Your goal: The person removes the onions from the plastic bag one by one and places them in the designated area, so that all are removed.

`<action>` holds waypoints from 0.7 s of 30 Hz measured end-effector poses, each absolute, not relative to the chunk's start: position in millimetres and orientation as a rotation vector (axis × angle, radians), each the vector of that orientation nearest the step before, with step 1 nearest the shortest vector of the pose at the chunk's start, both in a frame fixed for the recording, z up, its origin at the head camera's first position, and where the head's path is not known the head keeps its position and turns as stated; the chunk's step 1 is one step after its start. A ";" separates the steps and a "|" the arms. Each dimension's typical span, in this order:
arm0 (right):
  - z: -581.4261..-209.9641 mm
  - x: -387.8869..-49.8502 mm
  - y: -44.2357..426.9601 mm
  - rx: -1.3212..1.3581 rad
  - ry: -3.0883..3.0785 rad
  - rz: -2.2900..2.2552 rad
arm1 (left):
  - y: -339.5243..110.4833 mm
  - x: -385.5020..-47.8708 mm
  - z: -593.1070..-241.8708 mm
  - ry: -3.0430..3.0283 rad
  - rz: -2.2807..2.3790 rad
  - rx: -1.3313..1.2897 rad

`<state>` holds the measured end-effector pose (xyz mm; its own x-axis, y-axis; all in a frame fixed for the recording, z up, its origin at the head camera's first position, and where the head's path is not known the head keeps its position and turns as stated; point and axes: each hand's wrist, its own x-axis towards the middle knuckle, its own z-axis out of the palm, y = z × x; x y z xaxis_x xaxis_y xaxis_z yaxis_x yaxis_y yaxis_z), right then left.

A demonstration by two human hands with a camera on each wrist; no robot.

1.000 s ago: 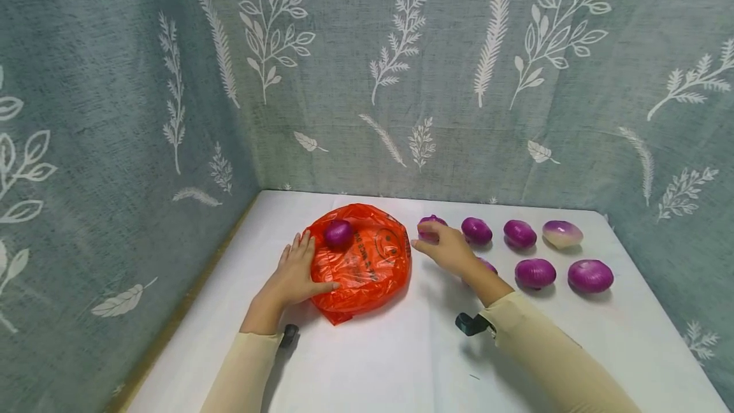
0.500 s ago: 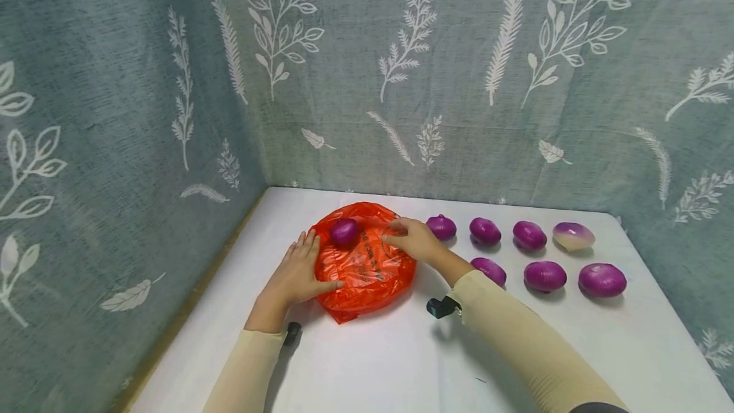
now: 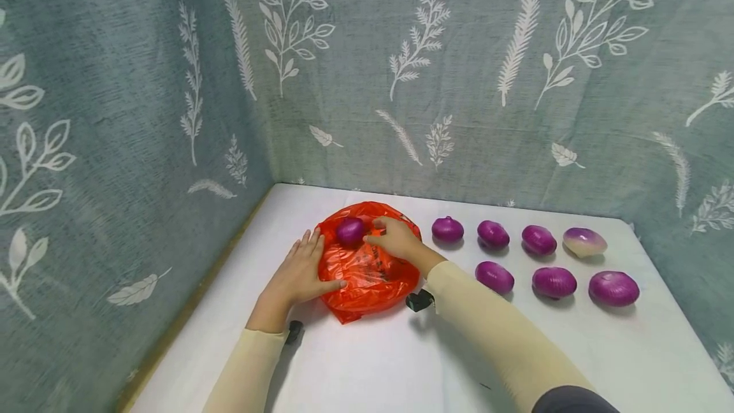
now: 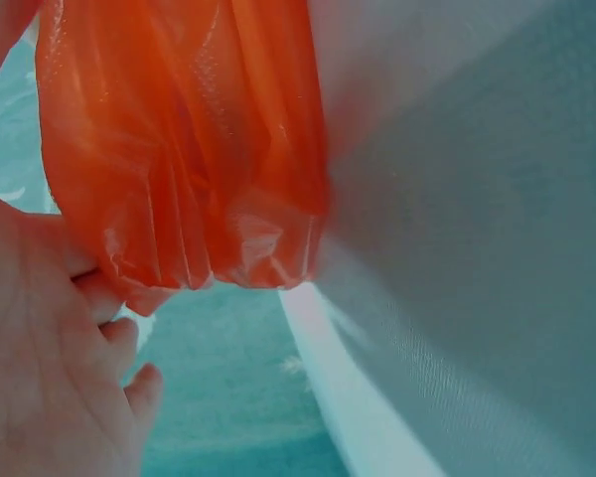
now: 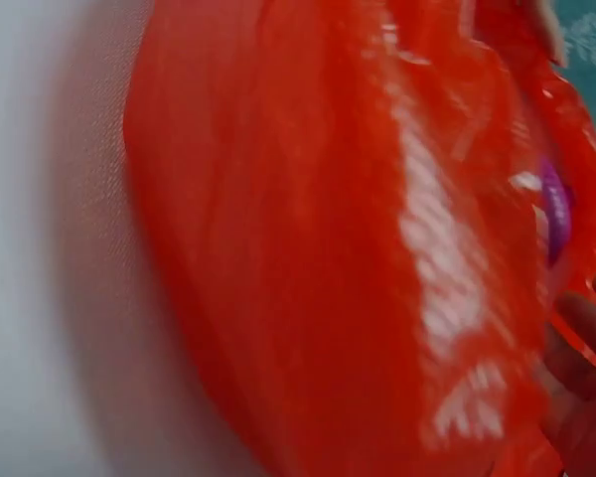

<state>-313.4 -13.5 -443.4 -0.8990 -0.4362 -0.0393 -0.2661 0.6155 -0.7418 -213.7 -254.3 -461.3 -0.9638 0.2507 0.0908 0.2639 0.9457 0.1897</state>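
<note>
A red plastic bag (image 3: 367,273), its mouth spread wide, stands on the white table in the head view. One purple onion (image 3: 350,231) lies in it, towards the back left. Against the bag's left side rests my left hand (image 3: 301,273), fingers straight and thumb over the near rim. My right hand (image 3: 398,239) reaches over the bag's right side, its loosely bent fingers just right of the onion and apparently apart from it. The left wrist view has the bag wall (image 4: 189,149) beside the palm; in the right wrist view the bag hides most of the hand.
Two rows of purple onions stand to the right on the table, among them a near-left one (image 3: 494,278), a near-right one (image 3: 613,289) and a pale-bottomed one (image 3: 585,243). A patterned grey-green curtain (image 3: 355,81) closes off the back and sides.
My right hand has moved left from beside the back-row onions to over the bag, close to the onion in it. My left hand keeps its place on the bag. The head view has shifted slightly.
</note>
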 end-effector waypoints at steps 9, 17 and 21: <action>-444.6 -321.1 -36.8 -0.612 2.696 -1.038 | -254.4 -211.1 -461.7 -3.019 -0.313 -0.423; -447.3 -323.6 -53.9 -0.573 2.733 -0.960 | -256.0 -206.4 -463.4 -3.023 -0.322 -0.430; -445.5 -324.3 -61.9 -0.516 2.750 -0.987 | -253.8 -208.7 -463.1 -3.009 -0.347 -0.430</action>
<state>-324.3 -61.9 -445.5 -0.9248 -0.3777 -0.0463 -0.2621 0.7204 -0.6422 -208.7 -253.8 -463.1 -0.9572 0.2668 0.1122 0.2854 0.9348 0.2113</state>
